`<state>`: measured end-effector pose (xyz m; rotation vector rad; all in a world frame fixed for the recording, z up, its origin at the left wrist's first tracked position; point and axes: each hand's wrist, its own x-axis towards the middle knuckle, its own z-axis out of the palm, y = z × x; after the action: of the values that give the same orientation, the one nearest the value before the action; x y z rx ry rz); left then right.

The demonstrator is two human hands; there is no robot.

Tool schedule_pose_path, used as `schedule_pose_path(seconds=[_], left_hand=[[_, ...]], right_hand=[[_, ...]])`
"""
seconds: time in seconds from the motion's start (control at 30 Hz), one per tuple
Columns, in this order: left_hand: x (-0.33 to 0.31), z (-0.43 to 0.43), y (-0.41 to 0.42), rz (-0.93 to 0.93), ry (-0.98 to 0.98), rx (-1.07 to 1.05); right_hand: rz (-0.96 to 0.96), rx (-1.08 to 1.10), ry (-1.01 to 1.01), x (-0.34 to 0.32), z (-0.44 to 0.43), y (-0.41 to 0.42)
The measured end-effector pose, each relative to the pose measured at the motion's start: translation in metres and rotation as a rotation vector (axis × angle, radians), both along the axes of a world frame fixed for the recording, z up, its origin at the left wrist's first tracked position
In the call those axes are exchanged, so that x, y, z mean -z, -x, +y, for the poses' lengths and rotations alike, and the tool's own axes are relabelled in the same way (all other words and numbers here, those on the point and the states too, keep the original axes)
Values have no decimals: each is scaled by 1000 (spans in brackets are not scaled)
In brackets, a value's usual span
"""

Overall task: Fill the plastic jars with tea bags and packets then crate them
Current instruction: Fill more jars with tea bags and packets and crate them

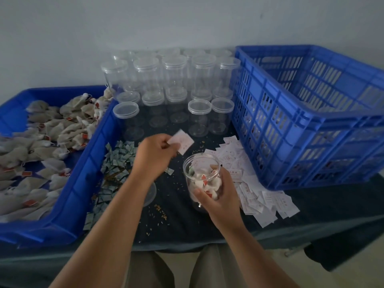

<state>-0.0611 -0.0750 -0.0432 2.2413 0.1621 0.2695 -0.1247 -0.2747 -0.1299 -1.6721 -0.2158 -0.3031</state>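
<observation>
My right hand (218, 196) grips an open clear plastic jar (202, 163) that holds tea bags with red tags and a green packet; the jar tilts slightly toward me above the dark table. My left hand (154, 153) pinches a white packet (184, 142) just up and left of the jar's mouth. A blue bin (68, 196) on the left holds many tea bags (52, 129). Green packets (116, 161) lie beside the bin. White packets (255, 194) are scattered to the right of the jar. A clear lid (152, 193) lies partly hidden under my left forearm.
Several lidded empty jars (174, 90) stand in rows at the back of the table. A large blue slatted crate (311, 125) sits on the right, with some contents dimly seen through its slats. Loose crumbs dot the dark table (182, 223). A pale wall rises behind.
</observation>
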Motion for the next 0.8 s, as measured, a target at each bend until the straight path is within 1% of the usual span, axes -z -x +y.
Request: schedule_pose_path(seconds=[0.07,0.13,0.33,0.4,0.47,0.53,0.6,0.67,0.7,0.73,0.8], left_hand=[[-21,8,5,-9,75,63],[-29,10,5,59,78,121],[16,1,-20,379,-63,136],[27,1,-25,369,-55,92],[24,3,-24,265,33,21],[11,9,-22,171,110,12],[-10,18,-17,171,196,98],[-35,26,-4,263,251,241],[-45,28,2,315,216,307],[-53,27,7,359,133,375],[-58,16,13,397,-128,466]], right_hand=[[-7,-5,10,0,0,0],[-7,-7,28,1,0,-1],[-6,-6,34,1,-1,0],[1,-1,55,3,-2,-1],[15,-8,60,5,-1,-2],[27,-15,54,5,-1,-3],[36,-21,54,7,-1,-4],[46,-25,49,8,-1,-4],[48,-28,43,9,-1,-4],[44,-28,40,9,-1,-4],[24,-16,60,9,-1,-4]])
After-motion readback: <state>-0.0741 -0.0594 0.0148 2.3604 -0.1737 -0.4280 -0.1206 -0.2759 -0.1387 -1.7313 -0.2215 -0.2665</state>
